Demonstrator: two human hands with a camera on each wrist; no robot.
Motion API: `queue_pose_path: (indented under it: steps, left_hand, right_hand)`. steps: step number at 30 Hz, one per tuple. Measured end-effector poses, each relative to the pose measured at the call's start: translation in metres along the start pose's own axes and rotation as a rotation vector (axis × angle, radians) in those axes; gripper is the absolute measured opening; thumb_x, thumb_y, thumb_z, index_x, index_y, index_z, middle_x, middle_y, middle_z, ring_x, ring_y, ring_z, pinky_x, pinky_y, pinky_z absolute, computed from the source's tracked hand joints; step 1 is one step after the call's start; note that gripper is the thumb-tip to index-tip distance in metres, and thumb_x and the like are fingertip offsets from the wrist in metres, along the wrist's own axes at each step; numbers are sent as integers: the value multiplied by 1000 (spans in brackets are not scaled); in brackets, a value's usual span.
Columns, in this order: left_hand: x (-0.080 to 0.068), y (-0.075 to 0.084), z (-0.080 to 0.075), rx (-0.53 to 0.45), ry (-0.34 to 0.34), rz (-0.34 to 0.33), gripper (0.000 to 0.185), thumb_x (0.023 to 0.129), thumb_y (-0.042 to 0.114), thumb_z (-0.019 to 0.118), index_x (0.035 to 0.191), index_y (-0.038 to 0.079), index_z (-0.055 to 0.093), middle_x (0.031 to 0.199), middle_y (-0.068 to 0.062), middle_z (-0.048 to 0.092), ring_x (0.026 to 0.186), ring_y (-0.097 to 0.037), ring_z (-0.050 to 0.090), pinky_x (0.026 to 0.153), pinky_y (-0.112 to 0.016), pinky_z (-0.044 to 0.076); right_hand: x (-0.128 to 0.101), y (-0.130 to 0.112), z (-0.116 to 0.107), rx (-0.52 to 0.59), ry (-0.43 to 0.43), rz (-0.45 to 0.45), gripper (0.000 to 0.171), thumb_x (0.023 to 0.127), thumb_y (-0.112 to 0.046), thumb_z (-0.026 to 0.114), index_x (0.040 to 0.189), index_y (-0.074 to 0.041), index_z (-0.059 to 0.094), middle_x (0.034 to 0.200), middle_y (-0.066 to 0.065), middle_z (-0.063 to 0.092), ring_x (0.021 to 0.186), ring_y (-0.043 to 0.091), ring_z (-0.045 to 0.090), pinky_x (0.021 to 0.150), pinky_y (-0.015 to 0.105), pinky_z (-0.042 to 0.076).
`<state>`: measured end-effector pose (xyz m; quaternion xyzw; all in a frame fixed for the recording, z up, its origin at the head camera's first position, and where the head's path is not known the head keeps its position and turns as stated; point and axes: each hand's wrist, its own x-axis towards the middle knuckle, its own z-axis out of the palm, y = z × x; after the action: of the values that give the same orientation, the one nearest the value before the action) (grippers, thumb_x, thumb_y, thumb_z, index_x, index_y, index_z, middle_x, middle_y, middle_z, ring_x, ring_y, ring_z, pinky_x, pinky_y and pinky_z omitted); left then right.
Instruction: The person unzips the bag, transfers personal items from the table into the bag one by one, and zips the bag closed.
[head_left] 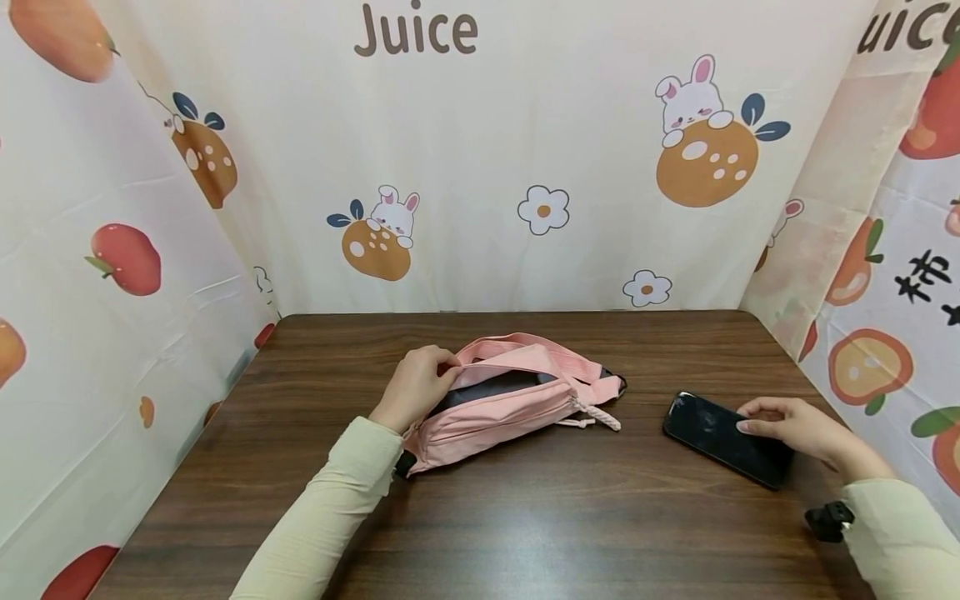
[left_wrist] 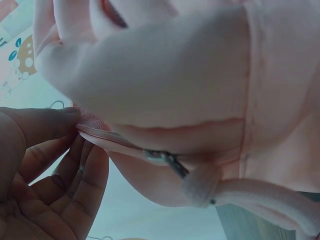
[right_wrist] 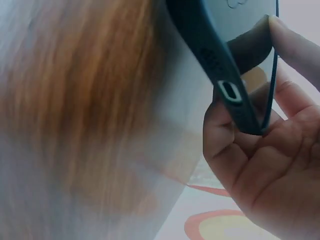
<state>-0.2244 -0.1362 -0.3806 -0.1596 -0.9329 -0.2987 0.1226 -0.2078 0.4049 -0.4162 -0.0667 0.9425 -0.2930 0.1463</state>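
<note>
Step in hand, as I read it: pouch held open while the phone was being picked up. Left hand [head_left: 415, 385] pinched the upper lip of the pink fabric waist pouch [head_left: 504, 398] at its left end, fingers [left_wrist: 60, 125] curled round the zipper edge, keeping the main compartment gaping. The pouch lay mid-table, slightly toward the far edge. Its opening showed a dark lining; nothing visible inside, though the depth was hidden. The front pocket looked zipped, with the metal zipper pull [left_wrist: 167, 161] and its pink cord on the right.

Right hand [head_left: 795, 427] was on the black slab smartphone in a dark case [head_left: 726, 437] near the table's right edge. Fingers [right_wrist: 295, 45] were wrapped round its near end, thumb under it, that end tipped up.

Next move probably calls for lifting the phone clear, carrying it left and entering the gap end-first while the left hand holds the lip up.
</note>
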Motion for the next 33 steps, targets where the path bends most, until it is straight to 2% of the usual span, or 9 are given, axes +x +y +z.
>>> queue_pose_path:
  steps: [8, 18, 23, 25, 28, 31, 33]
  left_hand:
    - [0, 0, 0, 0, -2, -1, 8, 90, 13, 69, 91, 9, 76, 91, -6, 71, 85, -20, 66, 77, -38, 55]
    - [0, 0, 0, 2, -4, -4, 9, 90, 14, 69, 91, 9, 76, 91, -6, 71, 84, -20, 66, 77, -38, 54]
    - [0, 0, 0, -2, -2, -5, 9, 90, 14, 69, 92, 9, 76, 91, -6, 71, 85, -20, 66, 78, -38, 55]
    - [0, -1, 0, -4, -1, -8, 9, 90, 14, 69, 92, 9, 76, 91, -6, 71, 85, -20, 66, 79, -38, 55]
    - [0, -2, 1, -5, -3, -11, 9, 91, 14, 69, 92, 9, 76, 92, -6, 71, 86, -20, 66, 79, -38, 55]
    - [0, -2, 2, -6, -3, -13, 8, 91, 15, 69, 92, 9, 76, 92, -6, 71, 86, -20, 66, 79, -38, 55]
    - [0, -2, 2, -8, -1, -11, 8, 90, 15, 69, 92, 10, 76, 91, -6, 71, 85, -20, 66, 78, -38, 54]
  right_hand:
    - [2, -5, 7, 90, 18, 26, 44, 97, -36, 60, 123, -1, 60, 118, 14, 65, 88, 0, 57, 74, 26, 47]
    - [7, -11, 14, 191, 89, 30, 50, 98, -41, 57, 128, -1, 59, 112, 2, 68, 86, -2, 58, 73, 23, 48]
    - [11, -19, 13, 148, 116, 13, 54, 98, -44, 55, 131, -1, 59, 124, 17, 63, 87, -11, 53, 72, 21, 48]
    - [12, -23, 13, 147, 131, 3, 54, 98, -44, 55, 130, -1, 59, 126, 19, 62, 87, -13, 52, 72, 20, 48]
    - [13, -29, 13, 178, 150, -6, 55, 98, -44, 55, 129, 1, 60, 120, 8, 66, 86, -14, 52, 72, 20, 49]
    - [14, -36, 13, 215, 173, -18, 55, 97, -44, 57, 127, 2, 61, 106, -15, 64, 85, -14, 54, 72, 20, 51]
    - [15, -42, 12, 237, 180, -28, 55, 97, -44, 57, 127, 3, 61, 99, -25, 62, 86, -16, 53, 73, 18, 50]
